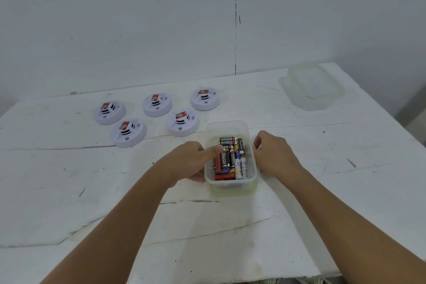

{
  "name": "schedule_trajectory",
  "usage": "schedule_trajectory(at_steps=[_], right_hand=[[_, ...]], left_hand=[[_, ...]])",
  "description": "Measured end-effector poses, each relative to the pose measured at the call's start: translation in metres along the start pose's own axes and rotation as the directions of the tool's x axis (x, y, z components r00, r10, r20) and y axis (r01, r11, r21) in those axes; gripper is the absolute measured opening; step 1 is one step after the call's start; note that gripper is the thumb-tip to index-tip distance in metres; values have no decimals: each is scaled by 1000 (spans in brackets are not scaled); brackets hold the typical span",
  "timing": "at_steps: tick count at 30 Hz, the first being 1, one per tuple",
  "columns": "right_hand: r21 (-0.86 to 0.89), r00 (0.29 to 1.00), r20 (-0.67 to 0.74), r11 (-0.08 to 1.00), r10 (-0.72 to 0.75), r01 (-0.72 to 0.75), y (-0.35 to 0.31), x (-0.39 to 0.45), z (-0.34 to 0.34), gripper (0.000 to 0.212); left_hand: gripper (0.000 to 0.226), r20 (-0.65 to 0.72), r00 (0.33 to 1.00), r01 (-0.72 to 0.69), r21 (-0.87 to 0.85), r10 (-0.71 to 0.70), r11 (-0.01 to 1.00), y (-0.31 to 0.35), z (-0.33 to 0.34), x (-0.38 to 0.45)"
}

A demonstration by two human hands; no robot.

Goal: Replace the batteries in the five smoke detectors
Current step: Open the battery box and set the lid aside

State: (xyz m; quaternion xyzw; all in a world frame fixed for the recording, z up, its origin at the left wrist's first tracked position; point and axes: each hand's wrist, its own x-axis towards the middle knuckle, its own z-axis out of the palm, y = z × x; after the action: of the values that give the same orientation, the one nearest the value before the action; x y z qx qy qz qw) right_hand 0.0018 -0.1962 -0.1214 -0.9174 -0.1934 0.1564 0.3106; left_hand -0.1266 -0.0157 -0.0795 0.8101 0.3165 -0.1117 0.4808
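Several white round smoke detectors, each with a red label, lie on the white table: one at the far left [109,112], one in front of it [128,132], and others behind the box [157,104], [182,122], [204,98]. A clear plastic box [228,127] in the middle holds several black, red and white batteries [229,159]. My left hand [192,160] grips the box's left wall, thumb over the rim and touching the batteries. My right hand [273,153] holds the box's right wall with curled fingers.
The box's clear lid [315,80] lies at the table's far right corner. A white wall with a dark vertical seam [235,30] stands behind the table. The table's right edge [391,108] drops off beside the lid.
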Motion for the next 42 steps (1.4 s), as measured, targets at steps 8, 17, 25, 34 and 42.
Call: schedule_trajectory(at_steps=[8,17,25,34,42], right_hand=[[253,994,-46,964,101,-86,15,5,-6,20],[308,982,-181,951,56,3,25,24,-24,27],[265,975,-222,963,17,43,37,71,-41,29],[323,968,-242,946,69,14,40,139,-51,29],[311,955,-279,950,96,-5,42,170,-42,27]], left_hand=[[53,-73,992,-104,-51,100,993,-6,2,23],[23,-49,989,-147,-250,139,957,24,20,58],[39,-80,977,-212,-247,198,946,57,29,112],[20,-129,979,-193,-339,158,921,90,28,162],[19,-159,979,-173,-330,126,928,101,29,175]])
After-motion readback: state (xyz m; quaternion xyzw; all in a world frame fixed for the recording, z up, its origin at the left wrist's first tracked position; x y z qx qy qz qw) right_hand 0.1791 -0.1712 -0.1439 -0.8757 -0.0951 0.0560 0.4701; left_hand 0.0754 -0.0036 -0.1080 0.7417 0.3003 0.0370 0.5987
